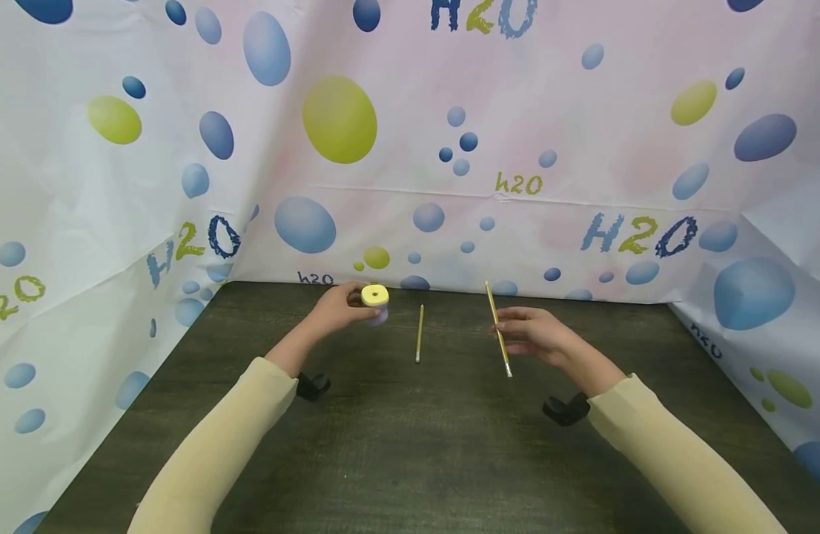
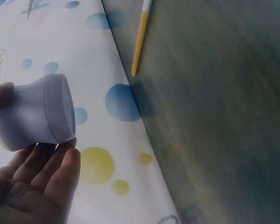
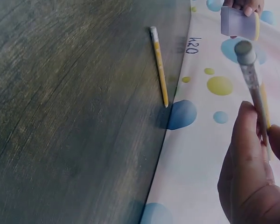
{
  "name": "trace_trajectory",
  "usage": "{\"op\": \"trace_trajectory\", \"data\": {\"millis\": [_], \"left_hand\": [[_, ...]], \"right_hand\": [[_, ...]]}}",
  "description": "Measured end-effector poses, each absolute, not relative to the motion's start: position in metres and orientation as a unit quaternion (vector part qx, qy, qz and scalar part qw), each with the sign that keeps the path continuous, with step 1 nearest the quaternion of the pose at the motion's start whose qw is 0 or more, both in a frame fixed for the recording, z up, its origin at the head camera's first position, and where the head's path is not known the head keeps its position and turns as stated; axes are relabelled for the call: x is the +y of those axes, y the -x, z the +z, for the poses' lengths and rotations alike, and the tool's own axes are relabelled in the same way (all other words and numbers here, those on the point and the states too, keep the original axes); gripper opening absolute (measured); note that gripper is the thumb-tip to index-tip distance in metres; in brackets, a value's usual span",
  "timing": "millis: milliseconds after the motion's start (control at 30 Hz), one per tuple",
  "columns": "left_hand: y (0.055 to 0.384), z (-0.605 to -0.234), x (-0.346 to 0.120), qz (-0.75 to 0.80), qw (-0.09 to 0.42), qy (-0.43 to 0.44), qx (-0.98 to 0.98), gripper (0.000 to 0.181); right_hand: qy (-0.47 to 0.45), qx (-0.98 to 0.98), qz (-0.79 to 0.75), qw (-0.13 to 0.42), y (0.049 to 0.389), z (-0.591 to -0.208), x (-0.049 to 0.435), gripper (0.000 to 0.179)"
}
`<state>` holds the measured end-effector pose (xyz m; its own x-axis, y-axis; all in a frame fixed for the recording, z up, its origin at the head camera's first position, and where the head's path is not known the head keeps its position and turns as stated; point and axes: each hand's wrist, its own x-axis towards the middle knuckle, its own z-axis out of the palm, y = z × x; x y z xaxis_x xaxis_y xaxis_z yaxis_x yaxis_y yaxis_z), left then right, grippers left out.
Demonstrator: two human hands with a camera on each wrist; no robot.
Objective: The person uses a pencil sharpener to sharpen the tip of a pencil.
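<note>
My left hand holds a small lavender pencil sharpener above the back of the table. Its yellow top, with a dark hole in the middle, faces up; in the left wrist view the sharpener's lavender body sits between thumb and fingers. A yellow pencil is pinched in my right hand, tip upward and away, eraser end toward me. Between the hands a second yellow pencil lies on the table, with its eraser end nearer me. Sharpener and held pencil are well apart.
The dark wood-grain table ends at a white backdrop printed with blue and green bubbles, which also rises along both sides. Black wrist mounts show beneath the left wrist and the right wrist.
</note>
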<state>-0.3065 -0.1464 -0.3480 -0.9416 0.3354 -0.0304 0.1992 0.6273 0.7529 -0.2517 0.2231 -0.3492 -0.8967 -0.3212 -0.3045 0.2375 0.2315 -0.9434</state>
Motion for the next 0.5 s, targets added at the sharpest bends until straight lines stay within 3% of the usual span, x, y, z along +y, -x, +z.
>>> {"op": "trace_trajectory", "data": {"millis": [200,500], "left_hand": [[0.298,-0.344,-0.148,0.412,0.083,-0.153,0.894,0.064],[0.285,-0.343,-0.148,0.398,0.085,-0.148,0.901,0.063]], "right_hand": [[0.075,0.729,-0.638,0.235,0.245,-0.35,0.233,0.078],[0.055,0.749,-0.622,0.223,0.233,-0.34,0.227,0.064]]}}
